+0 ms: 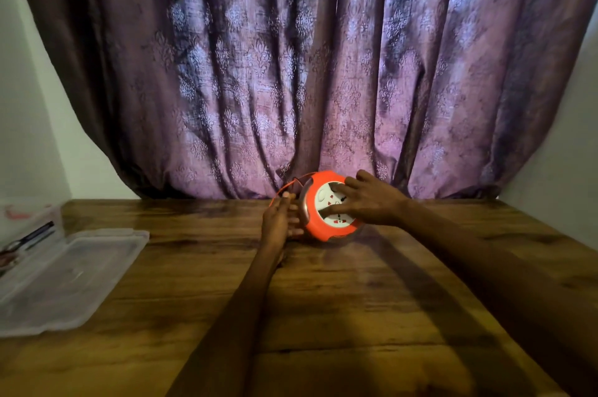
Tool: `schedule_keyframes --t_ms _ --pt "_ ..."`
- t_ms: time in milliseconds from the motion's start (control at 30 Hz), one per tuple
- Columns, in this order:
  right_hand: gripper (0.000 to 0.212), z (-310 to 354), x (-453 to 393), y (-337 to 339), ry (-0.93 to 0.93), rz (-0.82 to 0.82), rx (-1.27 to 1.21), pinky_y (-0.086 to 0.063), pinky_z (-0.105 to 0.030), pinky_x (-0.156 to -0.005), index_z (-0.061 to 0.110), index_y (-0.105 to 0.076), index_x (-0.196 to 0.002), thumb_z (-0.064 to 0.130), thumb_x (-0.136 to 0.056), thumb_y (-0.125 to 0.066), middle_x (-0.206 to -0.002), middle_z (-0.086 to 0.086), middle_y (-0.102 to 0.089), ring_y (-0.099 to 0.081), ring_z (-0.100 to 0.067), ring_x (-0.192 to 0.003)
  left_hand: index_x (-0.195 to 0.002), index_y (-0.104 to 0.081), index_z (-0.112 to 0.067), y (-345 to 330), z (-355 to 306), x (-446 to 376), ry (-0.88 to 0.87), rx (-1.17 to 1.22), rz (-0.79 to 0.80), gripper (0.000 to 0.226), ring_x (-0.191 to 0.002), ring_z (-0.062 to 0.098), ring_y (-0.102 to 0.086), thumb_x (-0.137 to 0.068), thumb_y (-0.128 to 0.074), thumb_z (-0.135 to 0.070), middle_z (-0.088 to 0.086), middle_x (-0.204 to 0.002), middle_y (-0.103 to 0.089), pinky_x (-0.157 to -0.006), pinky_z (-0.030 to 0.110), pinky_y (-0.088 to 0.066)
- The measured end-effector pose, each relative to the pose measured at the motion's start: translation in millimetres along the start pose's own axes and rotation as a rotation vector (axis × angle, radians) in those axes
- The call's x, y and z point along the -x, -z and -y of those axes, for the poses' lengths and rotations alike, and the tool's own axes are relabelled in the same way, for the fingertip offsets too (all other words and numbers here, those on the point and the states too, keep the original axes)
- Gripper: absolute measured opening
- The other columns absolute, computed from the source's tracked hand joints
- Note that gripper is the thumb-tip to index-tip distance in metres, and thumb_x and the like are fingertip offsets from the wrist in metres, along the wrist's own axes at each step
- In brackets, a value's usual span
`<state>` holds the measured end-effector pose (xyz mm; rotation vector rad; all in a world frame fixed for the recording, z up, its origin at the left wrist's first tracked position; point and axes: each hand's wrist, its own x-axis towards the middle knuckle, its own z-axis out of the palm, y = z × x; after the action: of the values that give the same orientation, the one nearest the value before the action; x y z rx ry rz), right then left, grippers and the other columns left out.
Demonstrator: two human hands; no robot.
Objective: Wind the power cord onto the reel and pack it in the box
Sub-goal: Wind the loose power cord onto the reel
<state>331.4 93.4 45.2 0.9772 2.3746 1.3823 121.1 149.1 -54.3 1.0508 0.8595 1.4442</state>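
Left hand [281, 218] steadies reel [326, 207], pinching cord [293, 183]; right hand [365, 201] spread flat on face. Turn slowly, cord taut.

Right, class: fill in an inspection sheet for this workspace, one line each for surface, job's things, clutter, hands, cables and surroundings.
Surface: wooden table, dark grain.
Job's things: orange reel with white socket face, near the table's far edge; clear plastic box at far left.
Clutter: clear lid lying flat beside the box; dark items inside the box, unclear.
Hands: left hand holds the reel's side; right hand rests fingers spread on the socket face.
Cables: thin orange cord loops off the reel's top left.
Surroundings: purple patterned curtain, white walls.
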Motion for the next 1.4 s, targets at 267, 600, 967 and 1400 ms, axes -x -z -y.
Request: schedule_keyframes --t_ms 267,600,967,1400 --pt "0.049 -16.5 33.8 -5.4 0.075 0.067 0.059 -0.046 -0.039 -0.076 0.047 -0.056 -0.129 0.02 -0.089 -0.06 -0.132 -0.017 -0.061 -0.064 -0.031 -0.095 -0.105 -0.071 -0.01 14.5 -7.5 -6.7 0.072 -0.015 -0.033 0.025 -0.066 0.017 -0.061 -0.098 -0.05 -0.022 0.008 -0.09 -0.069 -0.052 0.022 -0.044" --pt "0.057 -14.1 45.1 4.1 0.099 0.123 0.032 -0.051 -0.039 -0.079 0.047 -0.06 -0.127 0.021 -0.081 -0.079 -0.13 -0.017 -0.063 -0.067 -0.031 -0.097 -0.125 -0.066 -0.026 5.6 26.7 11.6 -0.528 -1.446 0.398 0.036 -0.133 0.028 -0.049 -0.089 -0.061 -0.027 0.006 -0.138 -0.06 -0.11 0.036 -0.038" --pt "0.06 0.2 44.6 -10.0 0.031 0.178 -0.032 -0.051 -0.044 -0.083 0.048 -0.056 -0.131 0.03 -0.079 -0.079 -0.132 -0.016 -0.063 -0.066 -0.032 -0.1 -0.081 -0.07 -0.015 19.0 -32.7 10.3 -0.399 -0.65 0.183 0.018 -0.044 0.001 -0.055 -0.097 -0.061 -0.016 -0.002 -0.059 -0.065 -0.043 0.021 -0.043" --pt "0.065 9.1 22.6 -14.2 -0.173 0.11 -0.151 -0.049 -0.041 -0.075 0.042 -0.059 -0.131 0.027 -0.072 -0.083 -0.131 -0.018 -0.062 -0.066 -0.036 -0.096 -0.099 -0.069 0.009 119.3 -38.5 -21.9 -0.003 -0.286 -0.534 0.02 -0.088 0.032 -0.068 -0.09 -0.06 -0.007 0.029 -0.101 -0.072 -0.079 0.054 -0.058"
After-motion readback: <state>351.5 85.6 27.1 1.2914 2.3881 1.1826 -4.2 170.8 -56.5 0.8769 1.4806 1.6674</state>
